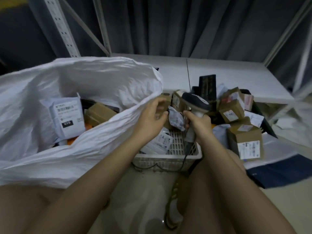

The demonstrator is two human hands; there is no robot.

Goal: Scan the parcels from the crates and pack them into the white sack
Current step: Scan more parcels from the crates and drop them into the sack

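Right hand (200, 123) wrapped firmly around the pale handle of the barcode scanner (195, 105), fingers curled tight on the grip. The scanner stands nearly upright, its long axis running from the handle at the bottom up to the dark, rounded head, and that head tips forward and away, out over the parcels. A dark cable trails down from the handle's base toward the floor.

Left hand (152, 115) hovers at the edge of the white sack (50, 159), fingers loosely curled, holding nothing that shows. Just beside its fingertips sits a crumpled white poly parcel (176, 119), wedged between the two hands; whether a finger touches it is hard to say, the view is soft with blur.

The sack gapes open on the left, thin crinkled plastic, mouth turned up toward the camera. Inside lie a white mailer (67, 115) with a printed label and black tag, standing on edge, and a brown cardboard box (99, 114) to its right.

Under the hands, a white lattice crate (168, 159) sits on the floor, flat labelled mailers lying in it. To the right, a heap of brown labelled boxes (244, 142) piles up by a black crate (268, 125).
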